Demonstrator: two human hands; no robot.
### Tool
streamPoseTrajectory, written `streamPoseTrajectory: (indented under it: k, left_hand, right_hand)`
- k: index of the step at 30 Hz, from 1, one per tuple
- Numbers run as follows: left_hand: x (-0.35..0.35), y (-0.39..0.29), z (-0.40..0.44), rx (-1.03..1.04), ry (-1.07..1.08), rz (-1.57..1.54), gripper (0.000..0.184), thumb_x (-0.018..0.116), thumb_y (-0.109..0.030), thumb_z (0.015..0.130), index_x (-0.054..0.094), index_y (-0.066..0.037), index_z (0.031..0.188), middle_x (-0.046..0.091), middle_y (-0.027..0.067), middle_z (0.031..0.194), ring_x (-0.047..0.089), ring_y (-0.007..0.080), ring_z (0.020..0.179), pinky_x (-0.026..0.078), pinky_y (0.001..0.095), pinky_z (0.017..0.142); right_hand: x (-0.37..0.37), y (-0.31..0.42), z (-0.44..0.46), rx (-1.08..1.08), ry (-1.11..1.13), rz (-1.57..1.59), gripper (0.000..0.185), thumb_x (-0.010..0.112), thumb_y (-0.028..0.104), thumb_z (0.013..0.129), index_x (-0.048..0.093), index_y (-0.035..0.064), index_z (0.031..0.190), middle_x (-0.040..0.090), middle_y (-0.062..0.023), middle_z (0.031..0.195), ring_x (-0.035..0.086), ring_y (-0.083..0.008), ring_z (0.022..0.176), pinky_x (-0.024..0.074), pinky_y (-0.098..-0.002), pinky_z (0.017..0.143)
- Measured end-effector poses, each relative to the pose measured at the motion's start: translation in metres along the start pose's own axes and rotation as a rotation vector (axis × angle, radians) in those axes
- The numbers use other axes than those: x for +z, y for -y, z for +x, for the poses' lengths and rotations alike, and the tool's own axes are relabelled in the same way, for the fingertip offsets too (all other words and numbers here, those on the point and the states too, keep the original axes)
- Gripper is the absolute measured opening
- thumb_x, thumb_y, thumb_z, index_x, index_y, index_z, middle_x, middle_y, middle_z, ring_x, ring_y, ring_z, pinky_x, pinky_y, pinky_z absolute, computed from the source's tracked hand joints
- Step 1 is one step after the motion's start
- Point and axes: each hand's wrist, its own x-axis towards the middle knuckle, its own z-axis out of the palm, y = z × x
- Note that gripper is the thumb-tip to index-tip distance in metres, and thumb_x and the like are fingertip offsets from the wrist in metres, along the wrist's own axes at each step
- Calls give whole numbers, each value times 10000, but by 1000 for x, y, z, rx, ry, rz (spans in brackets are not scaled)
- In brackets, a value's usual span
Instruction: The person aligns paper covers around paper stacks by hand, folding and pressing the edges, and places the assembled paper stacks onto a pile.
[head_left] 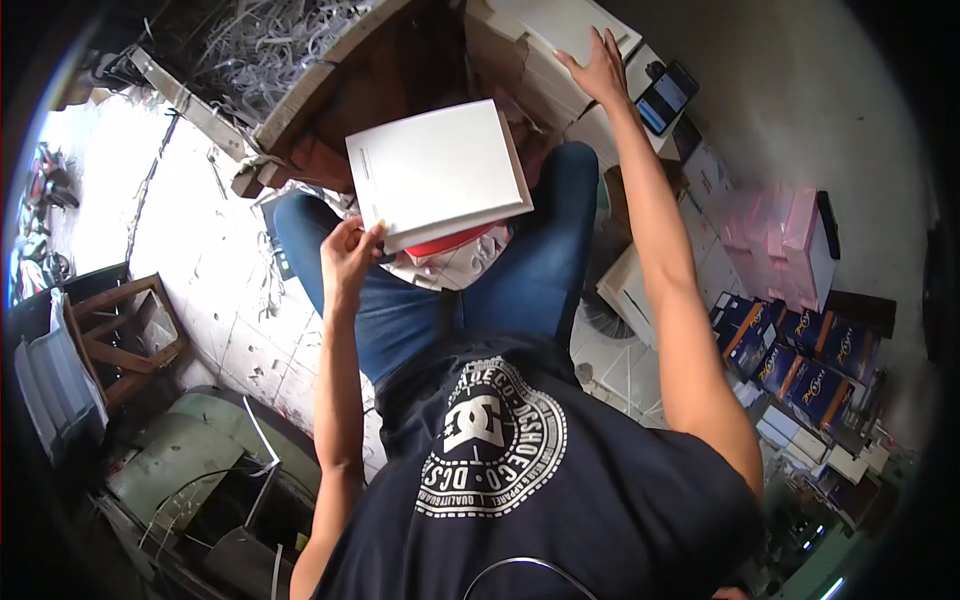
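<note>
A white book or paper-covered block, with a line of small print near its left edge, lies above my knees at the centre. My left hand pinches its near left corner between thumb and fingers. Under its near edge shows something red, mostly hidden. At the upper right my right hand is stretched out with fingers apart, over or beside white flat sheets or books on a stack. I cannot tell whether it touches them.
A phone lies right of my right hand. A wooden box holds shredded paper strips. Pink-wrapped bundles and blue boxes stand at right. A green machine and wooden frame are at left.
</note>
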Motion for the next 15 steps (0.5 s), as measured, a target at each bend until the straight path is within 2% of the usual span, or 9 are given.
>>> streamPoseTrajectory:
  k: [1,3,6,8,10,11,12,14,15]
  left_hand:
    - [0,-1,-10,28,-67,-28,441,702,-223,917,564,50,1235,672,66,936,591,95,717,451,216,631]
    - [-9,-8,-37,59,-214,-48,452,680,-260,934,555,11,1273,660,72,1030,605,109,820,457,234,706]
    - [-30,-14,-82,-11,-316,-200,396,681,-235,935,584,-20,1253,662,62,976,610,106,843,479,237,726]
    - [-40,-10,-97,-26,-294,-248,380,667,-233,945,586,-24,1252,661,57,984,612,109,850,479,240,740]
    - [-25,-35,-92,105,-227,-153,380,651,-229,953,579,-14,1258,664,66,1023,621,124,913,475,247,779]
    - [-12,-56,-86,192,-172,-122,388,641,-246,959,578,-13,1262,666,74,1053,625,132,947,470,253,785]
    - [3,-78,-77,261,-97,-150,414,628,-224,961,547,6,1296,661,101,1115,628,170,1036,489,293,861]
    - [32,-106,-56,379,125,-185,516,530,-216,1002,375,14,1436,530,179,1368,543,256,1248,455,381,1027]
    - [49,-116,-47,367,250,-346,563,494,-242,1019,294,8,1482,448,193,1448,502,291,1292,439,401,1049]
  right_hand:
    - [7,-11,5,47,224,13,797,697,587,809,558,-17,1310,649,-241,1177,640,-356,1080,510,-410,905]
    - [17,-27,27,134,674,39,811,693,611,796,570,-11,1302,659,-251,1145,648,-356,1062,504,-424,905]
    - [3,-38,51,306,963,298,558,665,521,845,654,26,1102,695,-237,986,667,-394,971,518,-476,843]
    - [26,-52,38,125,613,345,383,636,360,880,663,49,1101,699,-221,897,678,-386,884,518,-491,790]
    - [20,-43,31,-2,326,359,279,600,213,889,663,47,1104,699,-211,876,676,-379,849,515,-496,768]
    - [-15,-14,33,-42,215,356,266,578,146,880,658,34,1108,697,-208,898,669,-377,857,512,-492,771]
    - [-56,22,38,-92,101,354,265,556,79,872,654,21,1111,694,-206,921,662,-374,865,510,-488,775]
    - [-148,105,27,-156,40,415,303,546,35,847,635,-23,1130,658,-221,1064,628,-381,957,500,-462,833]
    - [-191,138,10,-214,186,480,319,520,30,854,611,-75,1142,598,-243,1172,591,-386,1019,483,-445,903]
